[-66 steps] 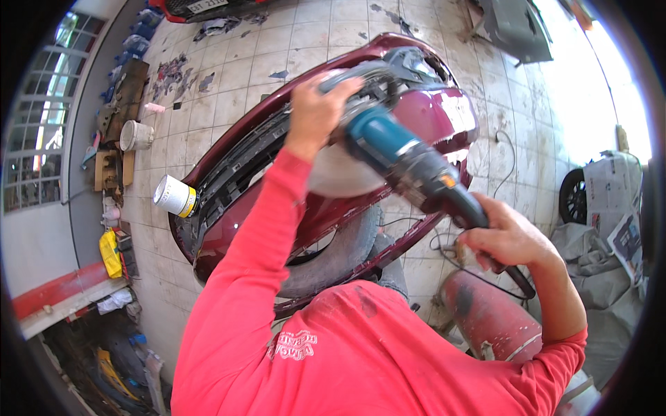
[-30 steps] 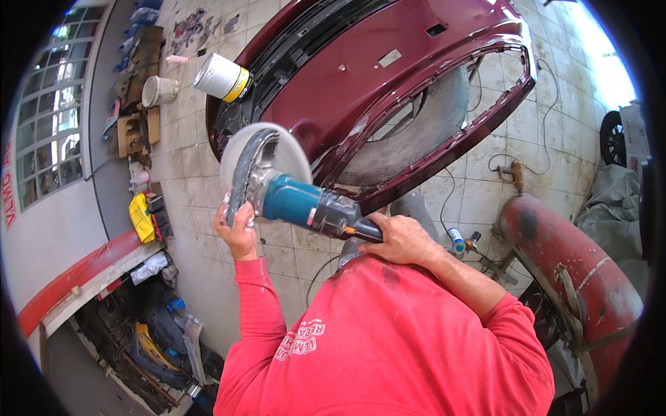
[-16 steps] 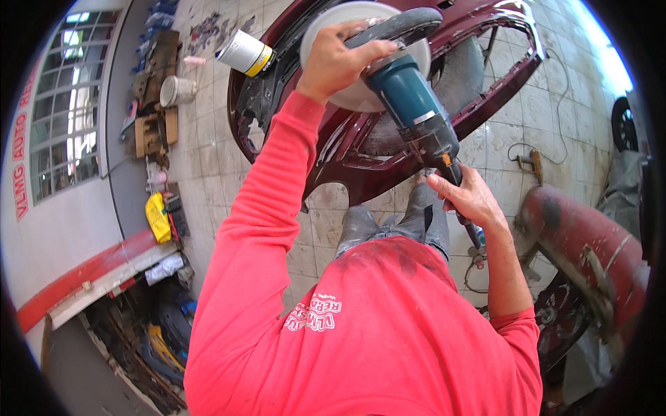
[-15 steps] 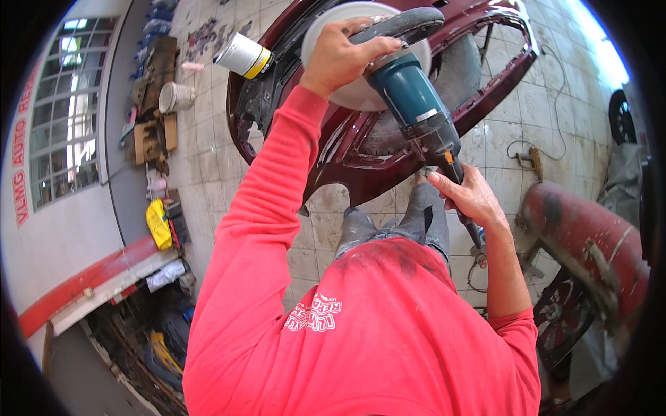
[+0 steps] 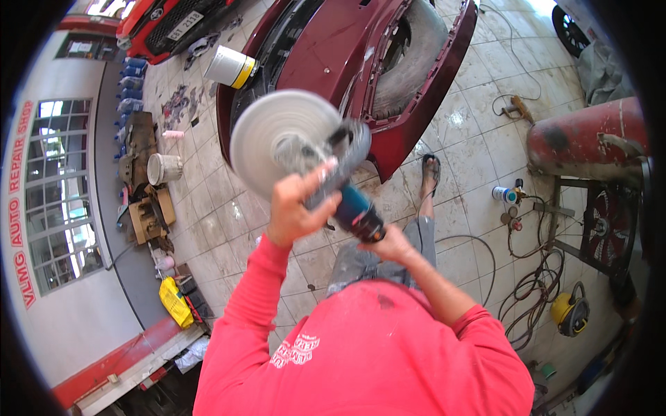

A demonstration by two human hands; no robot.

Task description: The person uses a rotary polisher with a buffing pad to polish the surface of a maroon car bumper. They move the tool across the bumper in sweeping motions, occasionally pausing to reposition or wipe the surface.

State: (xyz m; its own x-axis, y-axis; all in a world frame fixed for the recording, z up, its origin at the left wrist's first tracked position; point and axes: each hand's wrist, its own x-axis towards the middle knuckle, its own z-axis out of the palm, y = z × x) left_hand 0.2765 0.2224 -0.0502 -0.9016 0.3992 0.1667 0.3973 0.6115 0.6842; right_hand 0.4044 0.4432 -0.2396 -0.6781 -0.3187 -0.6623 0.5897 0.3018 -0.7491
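Observation:
Both of my hands hold a teal and black rotary polisher (image 5: 356,205) with a large round white pad (image 5: 260,142). My left hand (image 5: 293,210) is closed round the dark loop handle (image 5: 355,149) near the pad. Farther back, my right hand (image 5: 388,247) wraps the black rear of the body. The pad and handle are smeared by motion. A dark red car bumper (image 5: 316,69) lies beyond the polisher, partly covered by it in view. The pad appears raised, apart from the bumper. On the bumper's left part rests a white can (image 5: 227,67) with a yellow band.
A red car (image 5: 156,41) stands at the far left. Along the left wall are a white bucket (image 5: 164,168), cardboard (image 5: 156,215) and a yellow bag (image 5: 175,303). To the right are a red tank (image 5: 590,135), a fan (image 5: 607,225) and coiled hoses (image 5: 531,298) on the tiled floor.
The polisher has come back toward my body and to the left, away from the bumper, with both hands still on it. The view has shifted, showing the red car and more floor.

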